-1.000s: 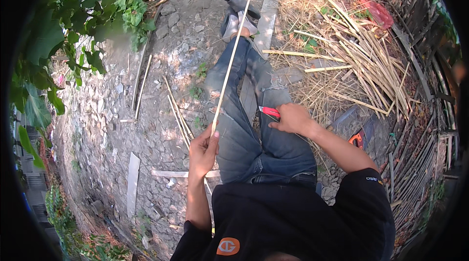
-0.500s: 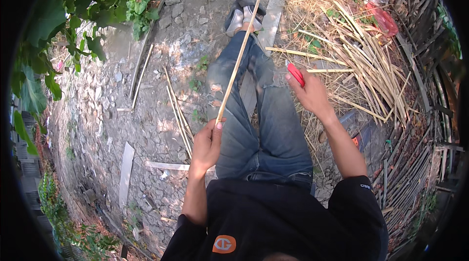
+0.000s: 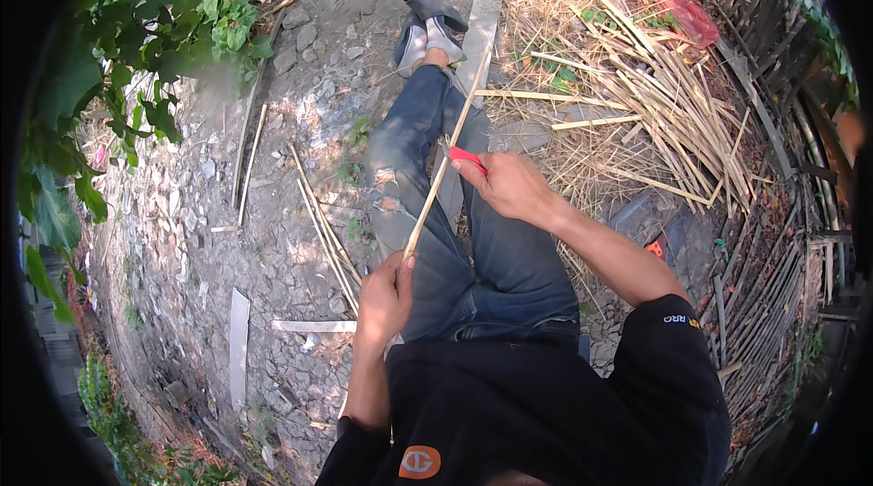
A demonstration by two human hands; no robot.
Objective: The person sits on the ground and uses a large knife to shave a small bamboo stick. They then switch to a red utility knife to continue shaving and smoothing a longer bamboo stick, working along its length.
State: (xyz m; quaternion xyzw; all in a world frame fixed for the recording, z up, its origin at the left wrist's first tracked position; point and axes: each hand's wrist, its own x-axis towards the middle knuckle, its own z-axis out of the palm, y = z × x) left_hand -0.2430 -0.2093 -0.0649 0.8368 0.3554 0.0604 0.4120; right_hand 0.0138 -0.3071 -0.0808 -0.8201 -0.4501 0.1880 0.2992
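Observation:
My left hand (image 3: pixel 386 293) is closed on the near end of a long, thin bamboo strip (image 3: pixel 436 184), which slants up and away over my legs. In my right hand (image 3: pixel 511 184) is a red-handled utility knife (image 3: pixel 468 160), gripped by the handle. The knife's front end meets the strip around its middle; the blade itself is too small to make out clearly. Beneath both hands lie my outstretched legs in torn jeans (image 3: pixel 414 140).
A heap of split bamboo strips (image 3: pixel 673 113) lies on straw to the right, near a red plastic bag (image 3: pixel 687 18). Several loose strips (image 3: pixel 323 222) are on the stony ground at left. A flat board (image 3: pixel 482 9) stretches past my feet. Leaves (image 3: pixel 136 50) hang at upper left.
My right hand has brought the knife leftward and down from beside the strip onto it. The strip's near end, in my left hand, is slightly lower in the picture.

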